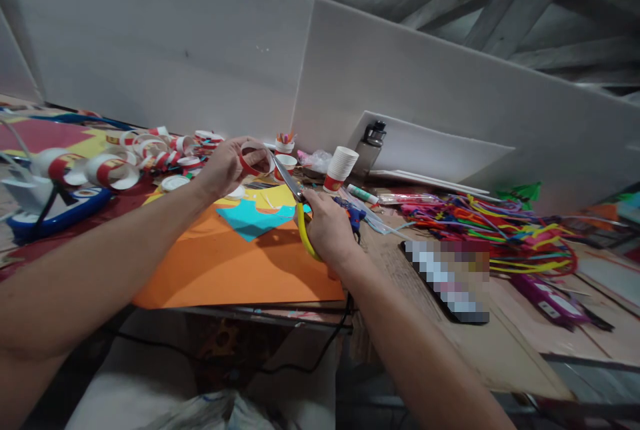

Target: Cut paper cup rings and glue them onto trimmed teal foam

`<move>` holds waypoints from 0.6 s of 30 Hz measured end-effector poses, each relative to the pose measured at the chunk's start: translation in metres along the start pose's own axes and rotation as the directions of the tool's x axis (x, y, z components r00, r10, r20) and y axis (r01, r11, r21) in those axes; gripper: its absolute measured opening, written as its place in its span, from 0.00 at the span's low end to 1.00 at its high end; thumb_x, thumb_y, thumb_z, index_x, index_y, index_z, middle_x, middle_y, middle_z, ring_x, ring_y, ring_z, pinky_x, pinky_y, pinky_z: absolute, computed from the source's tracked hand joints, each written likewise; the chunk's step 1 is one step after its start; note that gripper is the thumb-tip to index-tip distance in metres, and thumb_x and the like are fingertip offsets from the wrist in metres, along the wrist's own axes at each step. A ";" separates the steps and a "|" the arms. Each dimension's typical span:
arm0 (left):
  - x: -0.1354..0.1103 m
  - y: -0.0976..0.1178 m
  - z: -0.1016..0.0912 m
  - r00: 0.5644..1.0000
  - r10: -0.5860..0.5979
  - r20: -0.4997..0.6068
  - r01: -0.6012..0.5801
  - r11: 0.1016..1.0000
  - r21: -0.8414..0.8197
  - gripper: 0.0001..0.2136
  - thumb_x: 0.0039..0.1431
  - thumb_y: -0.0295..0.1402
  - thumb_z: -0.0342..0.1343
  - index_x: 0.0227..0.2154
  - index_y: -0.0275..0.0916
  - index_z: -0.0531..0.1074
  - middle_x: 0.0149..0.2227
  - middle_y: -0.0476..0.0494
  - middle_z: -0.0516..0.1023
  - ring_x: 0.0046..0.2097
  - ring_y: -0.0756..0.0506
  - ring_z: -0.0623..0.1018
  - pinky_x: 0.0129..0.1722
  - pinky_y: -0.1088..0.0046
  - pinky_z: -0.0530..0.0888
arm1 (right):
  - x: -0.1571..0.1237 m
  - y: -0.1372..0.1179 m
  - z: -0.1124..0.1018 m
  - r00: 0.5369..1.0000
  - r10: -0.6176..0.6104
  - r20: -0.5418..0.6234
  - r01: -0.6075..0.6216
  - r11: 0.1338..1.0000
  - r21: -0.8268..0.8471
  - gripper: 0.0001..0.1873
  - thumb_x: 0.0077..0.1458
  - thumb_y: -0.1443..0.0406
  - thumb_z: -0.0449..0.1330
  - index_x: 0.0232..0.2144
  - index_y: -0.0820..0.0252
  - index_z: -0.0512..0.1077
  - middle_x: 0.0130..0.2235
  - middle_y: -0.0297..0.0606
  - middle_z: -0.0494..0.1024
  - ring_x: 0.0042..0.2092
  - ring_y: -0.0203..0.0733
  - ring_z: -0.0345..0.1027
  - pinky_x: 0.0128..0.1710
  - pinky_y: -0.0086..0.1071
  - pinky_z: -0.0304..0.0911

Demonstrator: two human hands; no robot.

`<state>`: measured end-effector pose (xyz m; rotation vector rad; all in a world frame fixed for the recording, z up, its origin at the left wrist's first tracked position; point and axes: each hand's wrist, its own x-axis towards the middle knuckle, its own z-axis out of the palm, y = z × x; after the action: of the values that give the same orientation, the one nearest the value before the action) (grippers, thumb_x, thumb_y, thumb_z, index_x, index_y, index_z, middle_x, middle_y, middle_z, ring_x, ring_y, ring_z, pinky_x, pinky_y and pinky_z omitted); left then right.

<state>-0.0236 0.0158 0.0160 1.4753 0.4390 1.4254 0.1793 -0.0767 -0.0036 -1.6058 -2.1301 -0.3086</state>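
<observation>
My left hand (pixel 227 167) grips a red and white paper cup ring (pixel 263 172), its fingers curled partly inside the loop. Yellow-handled scissors (pixel 306 233) are in my right hand (pixel 330 227), with the fingers wrapped round the handles. The blades point up and to the left, and their tips meet the ring's right edge; whether they cut into it is too small to tell. Beneath both hands lie an orange sheet (pixel 250 277), a cut turquoise piece of paper (pixel 257 219) and some yellow paper (pixel 275 195).
Curled cup strips (pixel 117 170) pile up at the left by a blue power strip (pixel 75 210). Behind my right hand stand stacked paper cups (pixel 341 167) and a dark bottle (pixel 369 147). Rightward lie a glue stick (pixel 363 195), a phone (pixel 445 283) and colourful pipe cleaners (pixel 490 223).
</observation>
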 end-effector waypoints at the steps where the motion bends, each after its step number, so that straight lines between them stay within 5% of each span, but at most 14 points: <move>1: -0.001 0.000 0.001 1.000 -0.024 0.010 0.024 1.000 0.004 0.07 0.49 0.32 0.65 0.26 0.35 0.73 0.24 0.46 0.74 0.27 0.51 0.74 0.30 0.75 0.72 | 0.000 -0.001 -0.001 1.000 0.006 0.005 -0.006 1.000 -0.011 0.20 0.59 0.62 0.53 0.54 0.55 0.67 0.49 0.44 0.74 0.43 0.48 0.71 0.40 0.35 0.63; 5: -0.004 0.001 0.006 0.996 -0.091 0.026 0.091 0.996 0.003 0.08 0.47 0.32 0.65 0.26 0.34 0.72 0.24 0.46 0.74 0.26 0.50 0.75 0.29 0.74 0.73 | -0.001 -0.002 -0.002 1.000 0.017 0.010 -0.016 0.999 -0.044 0.21 0.60 0.60 0.52 0.54 0.54 0.66 0.48 0.45 0.73 0.41 0.48 0.71 0.37 0.35 0.63; 18: -0.001 0.001 0.001 0.992 -0.032 0.122 0.031 0.999 0.006 0.11 0.47 0.36 0.66 0.22 0.34 0.73 0.22 0.47 0.70 0.24 0.51 0.72 0.24 0.76 0.70 | 0.000 0.002 0.000 0.999 -0.044 -0.021 0.044 0.999 -0.028 0.20 0.58 0.63 0.53 0.53 0.54 0.68 0.49 0.42 0.76 0.42 0.48 0.71 0.37 0.34 0.62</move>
<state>-0.0231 0.0144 0.0167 1.5423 0.3878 1.3023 0.1813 -0.0764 -0.0034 -1.5653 -2.1557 -0.3699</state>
